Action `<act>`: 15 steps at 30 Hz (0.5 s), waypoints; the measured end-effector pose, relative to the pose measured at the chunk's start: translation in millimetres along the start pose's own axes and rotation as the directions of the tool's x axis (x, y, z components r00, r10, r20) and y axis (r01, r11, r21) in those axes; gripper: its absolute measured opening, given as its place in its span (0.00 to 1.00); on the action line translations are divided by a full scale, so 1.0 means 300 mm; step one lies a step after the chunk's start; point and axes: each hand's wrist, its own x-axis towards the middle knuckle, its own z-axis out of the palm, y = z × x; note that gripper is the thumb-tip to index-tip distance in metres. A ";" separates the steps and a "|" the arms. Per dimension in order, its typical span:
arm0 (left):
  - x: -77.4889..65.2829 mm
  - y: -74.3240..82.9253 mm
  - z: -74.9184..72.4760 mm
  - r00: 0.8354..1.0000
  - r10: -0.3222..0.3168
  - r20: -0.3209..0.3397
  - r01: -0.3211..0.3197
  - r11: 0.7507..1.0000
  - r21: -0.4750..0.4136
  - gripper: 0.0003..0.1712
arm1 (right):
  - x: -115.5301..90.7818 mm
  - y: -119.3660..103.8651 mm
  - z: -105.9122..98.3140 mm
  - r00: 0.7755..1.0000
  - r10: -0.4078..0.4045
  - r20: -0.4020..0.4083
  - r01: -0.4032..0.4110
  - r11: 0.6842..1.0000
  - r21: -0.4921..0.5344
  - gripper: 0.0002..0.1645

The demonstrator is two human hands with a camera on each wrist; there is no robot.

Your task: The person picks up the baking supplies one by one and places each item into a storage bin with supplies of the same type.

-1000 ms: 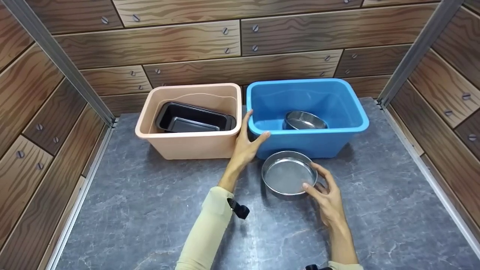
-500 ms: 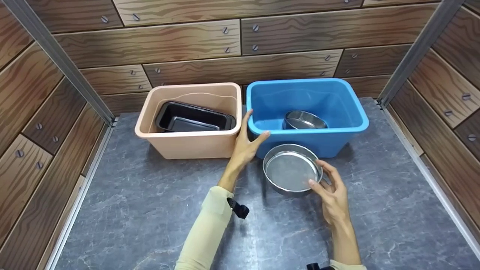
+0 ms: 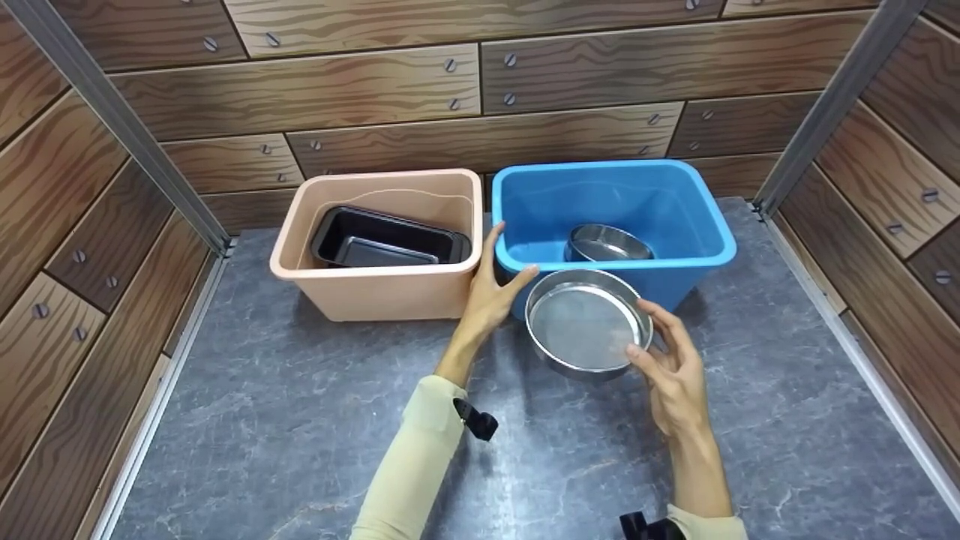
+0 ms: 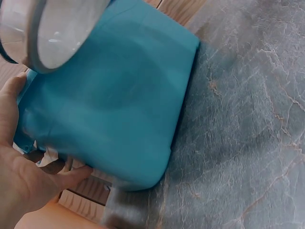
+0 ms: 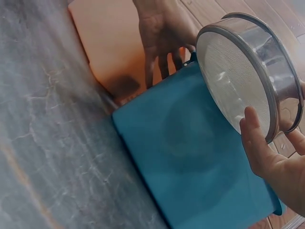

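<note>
A round metal sieve (image 3: 586,327) with fine mesh is raised in front of the blue bin (image 3: 613,169), slightly tilted. My right hand (image 3: 673,375) pinches its right edge between thumb and fingers. The mesh underside of the sieve (image 5: 233,76) shows in the right wrist view, with the right hand (image 5: 279,167) at its side. My left hand (image 3: 491,296) rests against the blue bin's near left corner. Its thumb touches the front rim and its straight fingers reach along the side, as the left hand (image 4: 24,181) shows in the left wrist view.
Inside the blue bin lies another round metal sieve or pan (image 3: 609,244). To the left stands a peach bin (image 3: 382,292) holding a black loaf pan (image 3: 386,238). Both bins sit on a grey marbled surface (image 3: 300,420), near the wood-patterned back wall (image 3: 375,90).
My right hand has lifted the sieve up and moved it slightly right, towards the blue bin's front rim. The left hand stays at the bin's corner.
</note>
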 end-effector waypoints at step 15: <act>-0.001 0.001 0.001 1.000 0.010 -0.003 -0.010 1.000 -0.002 0.52 | 0.044 -0.047 0.030 0.999 -0.040 -0.027 0.041 0.998 0.039 0.36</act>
